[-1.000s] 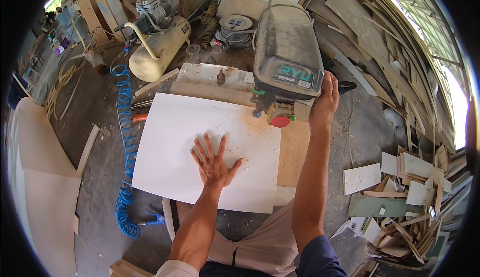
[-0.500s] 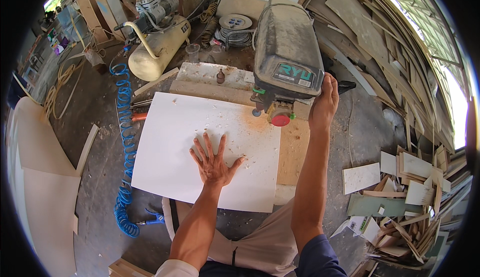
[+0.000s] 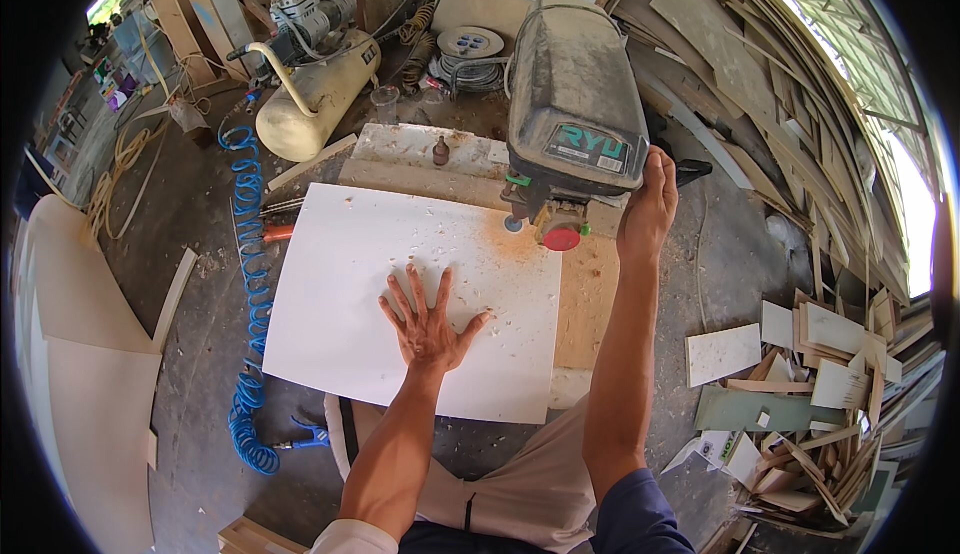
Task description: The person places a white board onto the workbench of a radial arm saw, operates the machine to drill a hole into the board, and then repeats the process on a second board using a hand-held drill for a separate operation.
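Note:
My left hand lies flat with fingers spread on a white board, pressing its middle. Wood chips are scattered over the board around it. Beyond the board's far right corner stands a dusty dark drill press, with a red round button at its front and brownish dust below. My right hand is closed at the right side of the machine's head, around what appears to be its feed handle. Most of that grip is hidden by the hand. A black lever end sticks out beyond it. The drill bit is not visible.
A cream air compressor stands far left, near a cable reel. A coiled blue air hose runs down the left to a blue air gun. Offcuts pile up at right. A small brown bottle sits behind the board.

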`<action>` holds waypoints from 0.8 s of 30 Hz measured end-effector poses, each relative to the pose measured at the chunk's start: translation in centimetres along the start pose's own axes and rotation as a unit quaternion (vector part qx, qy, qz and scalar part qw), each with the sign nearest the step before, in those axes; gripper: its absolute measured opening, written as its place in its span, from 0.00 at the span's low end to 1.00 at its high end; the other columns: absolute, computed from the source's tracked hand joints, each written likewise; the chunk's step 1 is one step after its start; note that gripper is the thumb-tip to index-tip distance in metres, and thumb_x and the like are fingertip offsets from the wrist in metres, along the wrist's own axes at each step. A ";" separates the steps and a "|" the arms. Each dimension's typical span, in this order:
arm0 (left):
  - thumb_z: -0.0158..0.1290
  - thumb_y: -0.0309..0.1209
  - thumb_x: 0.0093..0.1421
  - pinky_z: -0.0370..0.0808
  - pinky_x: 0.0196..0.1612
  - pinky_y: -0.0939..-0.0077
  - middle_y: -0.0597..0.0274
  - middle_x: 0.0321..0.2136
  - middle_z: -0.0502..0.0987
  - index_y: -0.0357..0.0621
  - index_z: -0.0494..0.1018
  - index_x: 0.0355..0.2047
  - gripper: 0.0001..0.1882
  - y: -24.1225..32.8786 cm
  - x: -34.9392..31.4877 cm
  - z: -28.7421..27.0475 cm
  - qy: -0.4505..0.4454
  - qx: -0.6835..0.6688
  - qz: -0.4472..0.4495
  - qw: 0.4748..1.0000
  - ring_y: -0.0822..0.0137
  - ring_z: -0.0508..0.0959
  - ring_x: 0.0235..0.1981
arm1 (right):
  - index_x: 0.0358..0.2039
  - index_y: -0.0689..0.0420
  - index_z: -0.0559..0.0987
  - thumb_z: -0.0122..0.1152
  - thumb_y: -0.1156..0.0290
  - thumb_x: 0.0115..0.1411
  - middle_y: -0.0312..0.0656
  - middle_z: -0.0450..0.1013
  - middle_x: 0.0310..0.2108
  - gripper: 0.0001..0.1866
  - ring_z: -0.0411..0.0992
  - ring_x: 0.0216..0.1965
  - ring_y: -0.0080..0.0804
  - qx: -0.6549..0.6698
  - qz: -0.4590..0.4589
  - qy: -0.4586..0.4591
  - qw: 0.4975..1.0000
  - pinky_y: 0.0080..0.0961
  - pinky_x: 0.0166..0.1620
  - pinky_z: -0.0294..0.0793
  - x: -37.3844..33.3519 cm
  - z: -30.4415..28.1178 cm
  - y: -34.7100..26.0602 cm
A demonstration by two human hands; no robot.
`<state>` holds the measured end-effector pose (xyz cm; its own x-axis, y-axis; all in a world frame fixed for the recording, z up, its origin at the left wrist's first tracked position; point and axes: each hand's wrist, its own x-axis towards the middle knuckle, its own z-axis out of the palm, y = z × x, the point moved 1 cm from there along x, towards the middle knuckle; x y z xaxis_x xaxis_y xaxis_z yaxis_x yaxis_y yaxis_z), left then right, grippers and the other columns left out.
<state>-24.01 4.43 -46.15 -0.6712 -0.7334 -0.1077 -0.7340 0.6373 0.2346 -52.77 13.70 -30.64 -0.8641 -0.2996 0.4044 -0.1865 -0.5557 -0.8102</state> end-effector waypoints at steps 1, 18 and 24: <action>0.42 0.78 0.55 0.24 0.70 0.31 0.47 0.75 0.25 0.72 0.41 0.75 0.54 0.0 0.0 0.0 -0.001 -0.001 0.000 1.000 0.36 0.24 0.74 | 0.48 0.59 0.75 0.50 0.64 0.75 0.35 0.77 0.40 0.12 0.74 0.41 0.18 0.001 -0.001 0.001 1.000 0.19 0.47 0.74 0.0 0.0 -0.1; 0.43 0.77 0.55 0.25 0.71 0.31 0.48 0.75 0.26 0.72 0.41 0.75 0.54 0.0 -0.1 -0.1 0.002 -0.003 -0.001 1.000 0.36 0.24 0.74 | 0.48 0.59 0.75 0.48 0.65 0.76 0.35 0.76 0.40 0.12 0.73 0.41 0.18 -0.016 -0.010 -0.004 1.000 0.20 0.48 0.73 -0.4 -0.1 0.0; 0.43 0.77 0.55 0.24 0.71 0.32 0.48 0.75 0.26 0.72 0.41 0.75 0.54 0.1 -0.1 -0.4 -0.011 -0.008 -0.004 1.000 0.37 0.24 0.74 | 0.48 0.60 0.74 0.48 0.65 0.76 0.34 0.75 0.40 0.12 0.72 0.41 0.18 -0.025 -0.005 0.001 1.000 0.20 0.48 0.72 -0.5 -0.3 0.2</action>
<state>-23.95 4.46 -45.77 -0.6675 -0.7330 -0.1312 -0.7378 0.6272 0.2496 -52.48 14.00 -31.14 -0.8635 -0.2923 0.4110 -0.2176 -0.5191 -0.8265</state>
